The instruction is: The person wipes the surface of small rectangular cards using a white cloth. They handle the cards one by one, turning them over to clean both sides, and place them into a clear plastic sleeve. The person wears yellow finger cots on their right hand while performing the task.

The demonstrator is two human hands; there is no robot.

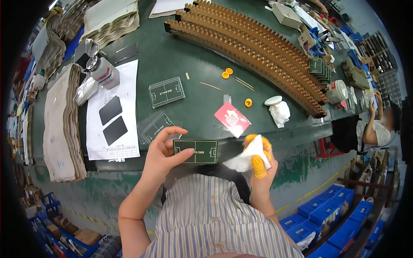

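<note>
My left hand [163, 150] grips a small dark green card printed like a football pitch [198, 151] by its left end, flat over the near table edge. My right hand [259, 160], wearing yellow finger cots, is closed on a crumpled white cloth [247, 157] just right of the card. A second green pitch card [166, 91] lies further back on the green table [193, 64], and a third inside a clear sleeve [155, 126] lies beside my left hand.
A white paper sheet [114, 116] with two black plates lies at left, beside stacked grey boards [64, 124]. Long wooden toothed racks [258, 51] curve across the back. A red packet [232, 118], yellow caps and a white wad sit mid-table. Another person [378, 124] sits at right.
</note>
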